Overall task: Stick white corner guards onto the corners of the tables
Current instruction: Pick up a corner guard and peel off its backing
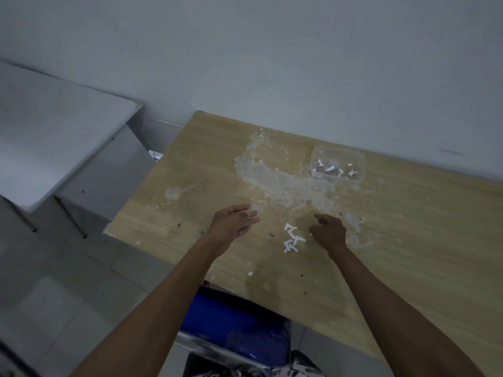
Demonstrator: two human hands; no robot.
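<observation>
Both hands hover over the wooden table (381, 240), and neither one holds anything. The left hand (234, 223) is spread, palm turned up and inward, fingers straight and relaxed. The right hand (328, 231) has its fingers loosely curled, back of the hand up, and nothing shows between the fingers.

Between the two hands, a little nearer to the right one, lies a small heap of white corner guards (293, 239). They look like thin L-shaped pieces, lying flat and partly over each other. I judge them very light and rather soft, so they will slide or flip if pushed, and the glue side may cling to the skin or to a neighbour piece. The best hold is probably a pinch of thumb and forefinger on one arm of the L, on a piece at the edge of the heap, lifting it clear before peeling anything.

Beyond the right hand, well apart, stands a clear plastic box (337, 165) with more white pieces inside. A pale rough patch of residue (272, 178) spreads on the wood ahead of both hands. To the left of the left hand, apart from this table, stands a white table (54, 131). Below the forearms a blue seat (239, 319) shows.
</observation>
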